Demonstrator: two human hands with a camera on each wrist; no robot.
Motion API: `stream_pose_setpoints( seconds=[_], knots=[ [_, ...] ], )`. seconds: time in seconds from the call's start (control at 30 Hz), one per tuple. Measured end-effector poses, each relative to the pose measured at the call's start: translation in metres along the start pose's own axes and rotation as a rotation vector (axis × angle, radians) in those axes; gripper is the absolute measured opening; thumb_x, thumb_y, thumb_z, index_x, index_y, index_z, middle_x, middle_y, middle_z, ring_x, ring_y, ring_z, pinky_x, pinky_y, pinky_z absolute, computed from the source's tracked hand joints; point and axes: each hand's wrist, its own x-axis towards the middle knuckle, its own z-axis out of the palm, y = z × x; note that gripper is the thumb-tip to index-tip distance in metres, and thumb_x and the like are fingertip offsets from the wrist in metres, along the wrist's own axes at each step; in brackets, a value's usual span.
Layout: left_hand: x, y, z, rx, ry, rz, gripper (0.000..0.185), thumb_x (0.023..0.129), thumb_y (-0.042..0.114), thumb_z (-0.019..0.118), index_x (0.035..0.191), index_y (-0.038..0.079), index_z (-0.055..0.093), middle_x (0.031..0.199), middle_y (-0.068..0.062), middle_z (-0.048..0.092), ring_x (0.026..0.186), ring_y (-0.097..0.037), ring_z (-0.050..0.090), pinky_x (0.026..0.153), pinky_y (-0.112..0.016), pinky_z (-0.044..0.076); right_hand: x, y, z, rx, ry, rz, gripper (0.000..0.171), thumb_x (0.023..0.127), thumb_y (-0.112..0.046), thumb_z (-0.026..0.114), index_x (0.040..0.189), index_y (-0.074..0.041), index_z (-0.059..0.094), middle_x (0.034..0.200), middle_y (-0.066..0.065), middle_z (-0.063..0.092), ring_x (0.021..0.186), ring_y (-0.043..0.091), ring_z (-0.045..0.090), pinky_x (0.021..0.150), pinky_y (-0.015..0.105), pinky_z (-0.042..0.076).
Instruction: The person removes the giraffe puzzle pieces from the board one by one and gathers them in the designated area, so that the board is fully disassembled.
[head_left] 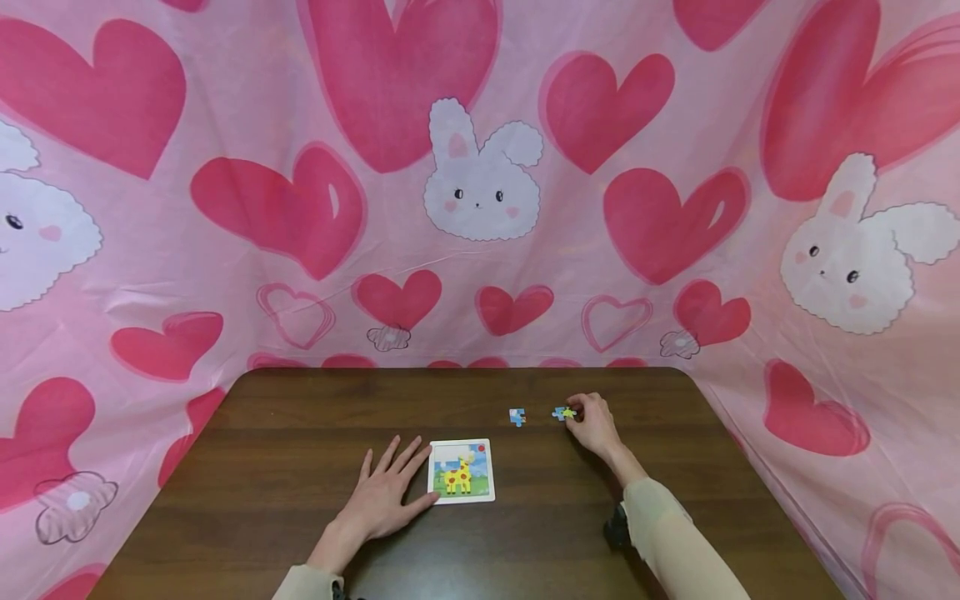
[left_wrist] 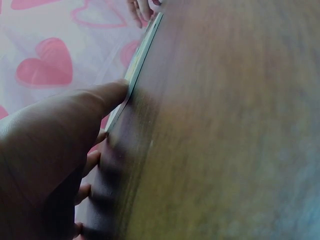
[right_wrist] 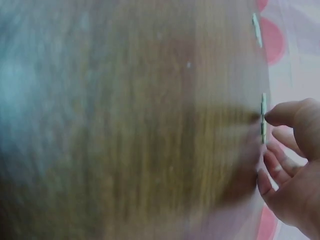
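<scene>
Head view: our left hand (head_left: 382, 496) lies flat on the worktop (head_left: 262, 433), fingers spread, thumb touching the giraffe puzzle board (head_left: 461, 472); our right hand (head_left: 594, 421) pinches a blue-yellow puzzle piece (head_left: 563, 412) on the worktop – a 2nd piece (head_left: 517, 417) lies just beside, apart from the board.

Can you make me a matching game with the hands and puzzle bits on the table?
Things:
1. left hand
2. right hand
3. giraffe puzzle board
4. lone blue piece

Places:
A. lies alone between the board and the right hand
B. flat on the table, thumb at the board's edge
C. fingers on a blue and yellow piece
D. in front of the person, between the hands

Pairs: 1-B, 2-C, 3-D, 4-A
</scene>
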Motion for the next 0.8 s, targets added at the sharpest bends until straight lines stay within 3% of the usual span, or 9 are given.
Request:
stream_pose_setpoints(
  seconds=[0.13,0.23,0.33,0.37,0.5,0.57,0.6,0.8],
  knots=[
    [0.000,0.000,-0.001,-0.005,-0.002,0.000,0.088,0.098,0.070,0.069,0.169,0.024,0.046,0.179,-0.006,0.040,0.170,-0.044,0.025,0.129,-0.083,0.012,-0.005,-0.027,-0.008,0.042,-0.006,0.006,0.032,0.086,-0.005,0.080,0.115,0.003,0.073,0.099,0.017,0.064,0.091,0.031,0.058,0.077,0.043,0.042],
    [0.000,0.001,-0.002,-0.006,-0.004,-0.002,0.088,0.098,0.070,0.069,0.169,0.024,0.046,0.179,-0.006,0.039,0.170,-0.044,0.024,0.129,-0.083,0.012,-0.007,-0.053,-0.011,0.085,-0.077,0.026,0.030,0.089,0.001,0.080,0.118,0.005,0.073,0.099,0.017,0.065,0.089,0.026,0.060,0.081,0.037,0.048],
    [0.000,0.001,-0.003,-0.005,-0.004,-0.004,0.088,0.098,0.069,0.069,0.169,0.024,0.046,0.179,-0.006,0.039,0.170,-0.044,0.024,0.129,-0.083,0.012,-0.012,-0.074,-0.008,0.143,-0.135,-0.005,0.028,0.089,0.005,0.079,0.115,0.007,0.073,0.095,0.015,0.065,0.084,0.020,0.061,0.077,0.029,0.051],
    [0.000,0.001,-0.003,-0.004,-0.004,-0.004,0.088,0.098,0.069,0.069,0.169,0.024,0.046,0.179,-0.006,0.039,0.170,-0.044,0.024,0.129,-0.083,0.012,-0.012,-0.068,-0.001,0.182,-0.143,-0.057,0.026,0.092,-0.001,0.080,0.116,0.003,0.073,0.095,0.011,0.065,0.084,0.017,0.060,0.077,0.026,0.051],
    [0.000,0.001,-0.002,-0.005,-0.007,-0.005,0.088,0.098,0.069,0.069,0.169,0.024,0.046,0.180,-0.006,0.039,0.170,-0.044,0.024,0.129,-0.083,0.011,-0.020,-0.079,0.009,0.259,-0.189,-0.124,0.025,0.091,-0.003,0.081,0.113,0.004,0.073,0.091,0.007,0.064,0.079,0.009,0.055,0.072,0.023,0.048],
    [0.000,0.001,-0.001,-0.004,-0.008,-0.005,0.088,0.098,0.070,0.069,0.169,0.024,0.046,0.180,-0.006,0.039,0.170,-0.044,0.024,0.129,-0.083,0.011,-0.023,-0.085,0.013,0.260,-0.223,-0.106,0.025,0.091,-0.004,0.083,0.113,0.004,0.073,0.091,0.008,0.065,0.079,0.008,0.055,0.073,0.023,0.049],
    [0.000,0.001,-0.001,-0.004,-0.008,-0.004,0.088,0.098,0.070,0.069,0.169,0.024,0.045,0.180,-0.006,0.039,0.170,-0.044,0.024,0.129,-0.083,0.012,-0.026,-0.099,0.011,0.239,-0.241,-0.057,0.027,0.088,0.002,0.083,0.112,0.007,0.072,0.090,0.010,0.065,0.078,0.009,0.055,0.072,0.023,0.048],
    [0.000,0.000,-0.001,-0.004,-0.007,-0.003,0.088,0.098,0.069,0.069,0.169,0.024,0.045,0.180,-0.006,0.039,0.170,-0.044,0.023,0.129,-0.083,0.012,-0.031,-0.115,0.020,0.209,-0.316,0.001,0.026,0.089,0.001,0.085,0.114,0.004,0.075,0.091,0.009,0.067,0.078,0.008,0.055,0.073,0.021,0.047]
  ],
)
